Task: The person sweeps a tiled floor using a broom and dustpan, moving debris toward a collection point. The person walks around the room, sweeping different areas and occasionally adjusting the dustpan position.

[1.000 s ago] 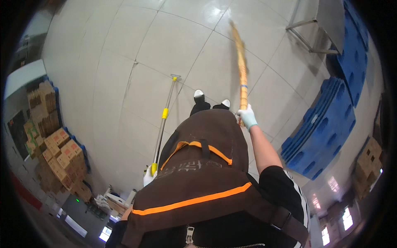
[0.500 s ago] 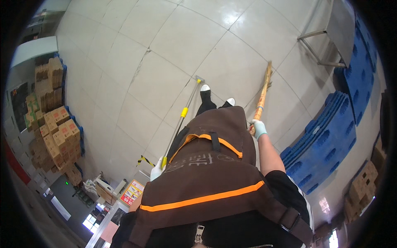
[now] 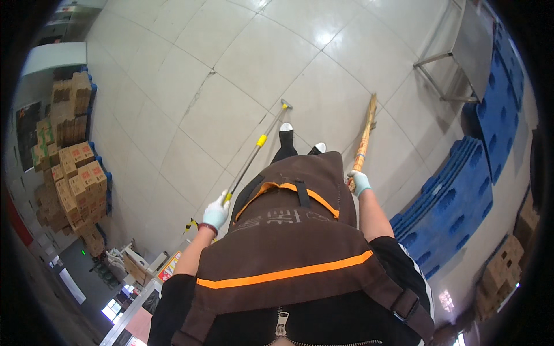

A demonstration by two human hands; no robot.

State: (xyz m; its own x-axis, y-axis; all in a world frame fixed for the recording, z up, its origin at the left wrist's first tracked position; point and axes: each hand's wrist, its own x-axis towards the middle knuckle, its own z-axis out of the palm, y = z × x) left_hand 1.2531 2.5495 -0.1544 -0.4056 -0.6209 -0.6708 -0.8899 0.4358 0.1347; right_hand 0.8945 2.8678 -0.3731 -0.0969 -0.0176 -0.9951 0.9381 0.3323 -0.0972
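My left hand (image 3: 216,212), in a pale glove, is closed round the end of a long-handled scraper (image 3: 245,167). It has a grey pole with yellow grips, and its small flat head points ahead, just beyond my left shoe (image 3: 285,127). In my gloved right hand (image 3: 360,182) is a straw broom (image 3: 365,138), gripped at its thick light-brown end. The broom points forward and its thin frayed tip is near the tiled floor (image 3: 242,86); whether it touches cannot be made out. A brown apron (image 3: 288,242) with orange trim covers my front.
Cardboard boxes (image 3: 81,184) stand stacked on blue pallets at the left. To the right are stacked blue pallets (image 3: 447,202) and a metal table (image 3: 461,57) with a tubular frame. More brown cartons (image 3: 502,262) lie at the far right. A counter (image 3: 124,314) stands at lower left.
My left hand has moved forward and out from beside the apron, pushing the scraper's head a little farther ahead and right. The broom in my right hand has shifted only slightly.
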